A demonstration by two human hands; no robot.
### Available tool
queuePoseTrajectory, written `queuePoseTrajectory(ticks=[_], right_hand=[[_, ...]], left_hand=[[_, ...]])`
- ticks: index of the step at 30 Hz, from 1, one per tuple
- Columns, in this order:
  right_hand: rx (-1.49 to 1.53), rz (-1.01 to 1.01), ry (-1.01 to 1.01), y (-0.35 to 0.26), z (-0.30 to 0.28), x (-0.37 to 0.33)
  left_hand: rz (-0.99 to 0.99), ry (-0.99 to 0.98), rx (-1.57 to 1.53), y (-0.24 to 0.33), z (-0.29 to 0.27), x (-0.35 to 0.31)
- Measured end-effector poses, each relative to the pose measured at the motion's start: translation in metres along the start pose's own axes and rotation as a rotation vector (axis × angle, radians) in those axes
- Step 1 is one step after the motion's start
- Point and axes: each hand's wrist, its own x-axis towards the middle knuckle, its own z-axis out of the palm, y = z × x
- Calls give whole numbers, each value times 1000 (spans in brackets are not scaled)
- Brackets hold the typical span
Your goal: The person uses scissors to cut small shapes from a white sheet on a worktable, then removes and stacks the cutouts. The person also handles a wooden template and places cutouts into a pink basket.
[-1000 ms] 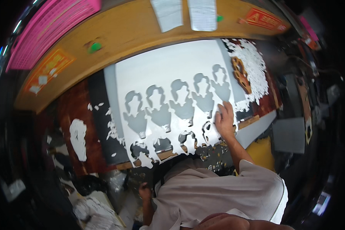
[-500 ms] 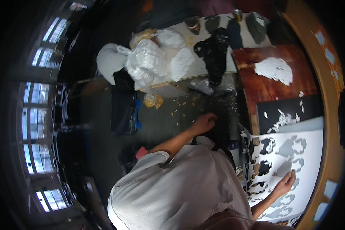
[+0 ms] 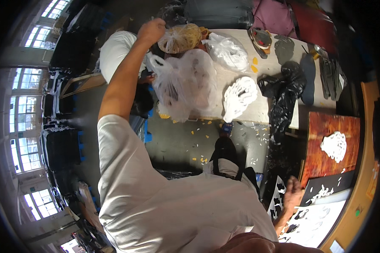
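My left hand (image 3: 152, 30) is stretched far out over the table's left end, fingers curled closed beside a clear bag of yellow pieces (image 3: 180, 39). Whether anything is pinched in it cannot be made out. A larger clear plastic bag (image 3: 194, 86) slumps on the pale table (image 3: 261, 111) below that forearm. Low on the right, my right hand (image 3: 293, 193), slightly blurred, has its fingers loosely apart and appears to hold nothing. Under it lies a white sheet with cut-out shapes (image 3: 318, 219). A fanned stack of white cut pieces (image 3: 334, 146) rests on the reddish-brown board (image 3: 318, 168).
Another person in a white top (image 3: 117, 50) bends at the table's left end. The table also carries a stack of white pieces (image 3: 240, 98), a black plastic bag (image 3: 283, 95), a tape roll (image 3: 261, 39) and dark flat pieces (image 3: 331, 78). Scraps litter the floor (image 3: 181, 143).
My left hand has swung from near my body up and away to the yellow-filled bag. The view has shifted with my body's turn. My right hand has lifted off the sheet's middle toward its far edge.
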Motion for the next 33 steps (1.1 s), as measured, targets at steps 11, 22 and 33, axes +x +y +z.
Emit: queuePoseTrajectory(ticks=[11,22,33], right_hand=[[-76,17,-192,-114,93,10],[-101,-158,-210,-165,114,48],[942,-440,-612,-373,165,163]], left_hand=[[170,-421,173,-86,175,57],[140,-169,-429,-88,107,97],[314,-150,-1127,80,-140,99]])
